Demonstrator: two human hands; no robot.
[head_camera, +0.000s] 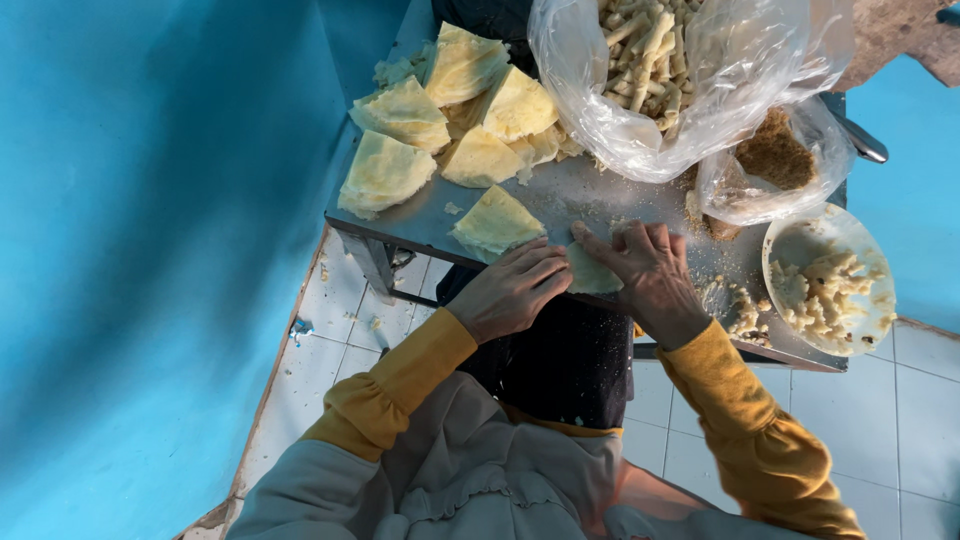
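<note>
Both hands, left (510, 292) and right (650, 275), pinch my wrapper (590, 272) at the bench (420, 225) edge; I judge it could slide off.

Under my hands a pale yellow wrapper (590, 272) lies flat on the metal surface (585, 195), at the near edge in the middle of the frame. It is thin and soft, partly folded. My left hand (512, 290) covers its left side, my right hand (650, 272) presses its right.
</note>
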